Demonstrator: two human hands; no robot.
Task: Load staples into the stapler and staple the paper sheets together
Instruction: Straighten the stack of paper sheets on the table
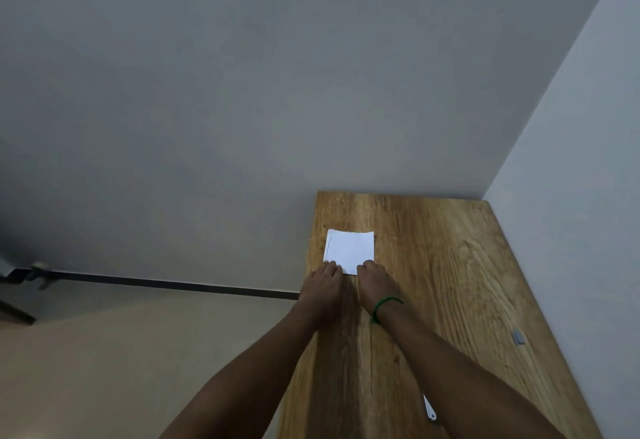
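A small stack of white paper sheets [350, 250] lies flat on the wooden table [443, 265], near its far left corner. My left hand [323, 288] rests palm down with its fingertips on the paper's near left corner. My right hand [375, 283], with a green band at the wrist, touches the near right corner the same way. A short strip of grey staples [518, 337] lies on the table to the right. A slim silver and white piece [428, 409], maybe part of the stapler, pokes out from under my right forearm; the rest of it is hidden.
The table runs along a pale wall [571, 196] on its right and ends against the back wall. Its left edge drops to a beige floor [121, 352] with a dark skirting strip.
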